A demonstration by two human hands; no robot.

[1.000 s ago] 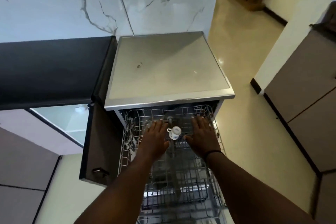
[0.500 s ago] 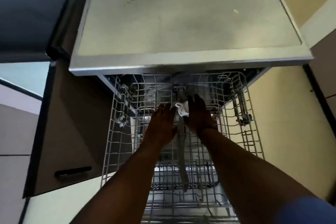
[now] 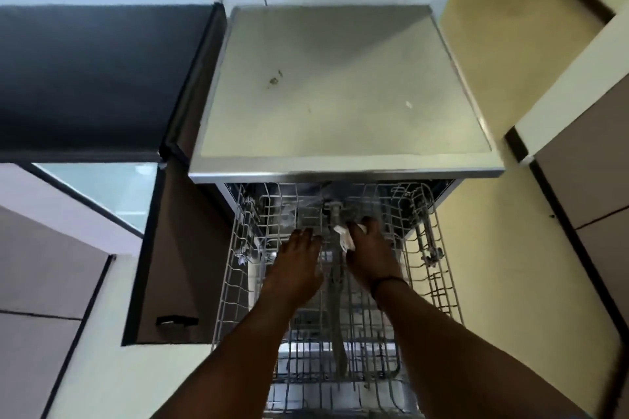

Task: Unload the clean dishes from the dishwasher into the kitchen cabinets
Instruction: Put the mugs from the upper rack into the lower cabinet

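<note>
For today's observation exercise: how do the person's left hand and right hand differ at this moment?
The left hand is empty, while the right hand grips a small white cup. The left hand's fingers lie fairly straight over the wire rack; the right hand's curl round the cup. Only the right wrist wears a dark band. Both reach into the pulled-out rack.

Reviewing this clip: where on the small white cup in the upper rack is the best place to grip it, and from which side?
Probably round the body from above, on its right: the white cup sits among the upper rack wires, and the right hand already curls over it there. The left hand hovers flat beside it. Its handle is not discernible.
</note>
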